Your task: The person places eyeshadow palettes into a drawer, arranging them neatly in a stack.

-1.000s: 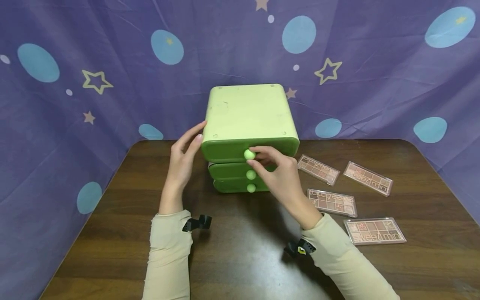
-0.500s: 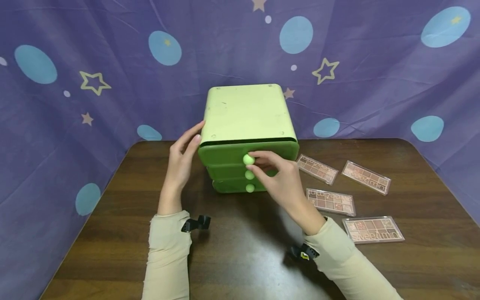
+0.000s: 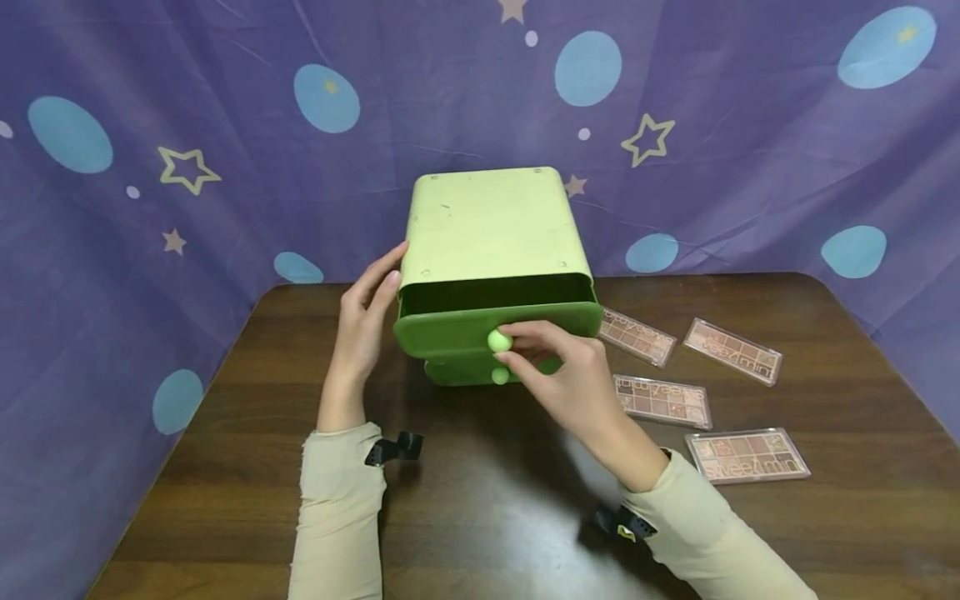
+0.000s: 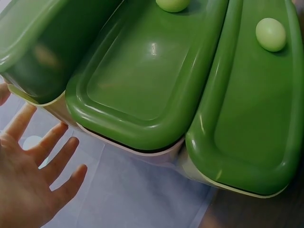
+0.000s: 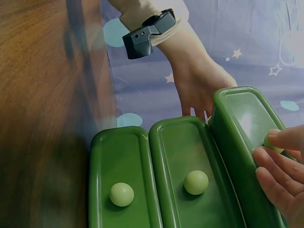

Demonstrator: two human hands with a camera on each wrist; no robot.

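Note:
A small green drawer cabinet [image 3: 491, 221] with a pale top stands towards the back of the table. Its top drawer [image 3: 442, 331] is pulled partway out, and the dark gap behind its front shows. My right hand [image 3: 581, 371] pinches that drawer's round light-green knob [image 3: 498, 340] between thumb and fingers. At the cabinet's left side, my left hand [image 3: 362, 325] touches the wall with its fingertips; in the left wrist view its fingers are spread and fairly straight. The two lower drawers, seen in the right wrist view with their knobs [image 5: 196, 182], are pushed in.
Several clear-lidded makeup palettes lie to the right of the cabinet, the nearest palette [image 3: 747, 456] close to my right sleeve. A purple patterned curtain [image 3: 480, 100] hangs right behind the brown wooden table [image 3: 465, 517].
The top drawer has slid out from closed towards me, with my right hand drawing its knob forward and down in the view. My left hand has stayed at the cabinet's side.

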